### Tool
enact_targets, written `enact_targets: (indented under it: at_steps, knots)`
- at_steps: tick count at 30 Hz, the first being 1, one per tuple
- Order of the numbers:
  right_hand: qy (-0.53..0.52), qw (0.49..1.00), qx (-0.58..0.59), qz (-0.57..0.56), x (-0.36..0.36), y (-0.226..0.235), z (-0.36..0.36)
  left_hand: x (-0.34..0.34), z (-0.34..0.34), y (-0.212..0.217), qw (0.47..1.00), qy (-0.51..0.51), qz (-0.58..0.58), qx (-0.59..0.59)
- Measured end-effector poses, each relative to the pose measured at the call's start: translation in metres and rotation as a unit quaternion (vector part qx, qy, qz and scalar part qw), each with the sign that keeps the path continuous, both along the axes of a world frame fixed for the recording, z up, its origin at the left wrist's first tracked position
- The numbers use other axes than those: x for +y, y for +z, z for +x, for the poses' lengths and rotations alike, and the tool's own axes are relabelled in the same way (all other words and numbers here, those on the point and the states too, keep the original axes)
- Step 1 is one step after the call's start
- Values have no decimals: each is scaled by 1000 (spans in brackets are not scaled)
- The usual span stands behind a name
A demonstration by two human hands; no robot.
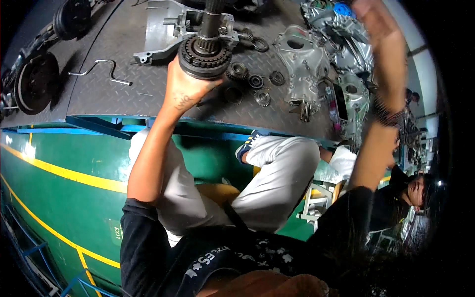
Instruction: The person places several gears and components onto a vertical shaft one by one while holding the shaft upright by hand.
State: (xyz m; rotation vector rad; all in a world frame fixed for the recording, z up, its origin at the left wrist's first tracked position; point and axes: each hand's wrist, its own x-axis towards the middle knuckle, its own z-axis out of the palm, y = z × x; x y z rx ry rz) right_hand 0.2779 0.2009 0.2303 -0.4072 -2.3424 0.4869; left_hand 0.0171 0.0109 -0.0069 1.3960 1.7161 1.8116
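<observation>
My left hand (187, 88) is wrapped round the lower end of a gear shaft (205, 58) and holds it upright above the table's near edge. Dark toothed rings sit at the shaft's base, and its splined upper part runs out of the top of the picture. My fingers are partly hidden behind the rings. Up at the right, my right hand (380, 22) is raised over a pile of metal castings, smeared by motion, its fingers cut off by the frame. Just behind the shaft lies an open silver gearbox housing (161, 29). Several loose gears (237, 71) and rings lie right of it.
The dark chequered metal table (114, 101) carries a bent steel crank handle (106, 69) at left and another silver housing (297, 59) at right. A flat screen device (340, 101) stands beside it. Dark discs (34, 81) fill the far left. Another person (396, 198) is at right.
</observation>
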Motion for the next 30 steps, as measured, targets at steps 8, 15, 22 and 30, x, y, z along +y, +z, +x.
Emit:
enact_targets:
  at_steps: [8,15,22,30]
  knots:
    - [-293,939,-4,-177,-89,-307,55,0,-7,-6,999,2,32,1]
    - [-284,951,-121,-17,-112,-338,20,-18,-10,4,999,12,-34,-17]
    - [-313,948,-17,-50,-129,-295,15,-6,1,-2,999,12,-10,-39]
    - [73,982,101,-142,-121,-160,-106,-20,-3,3,999,16,-4,-44]
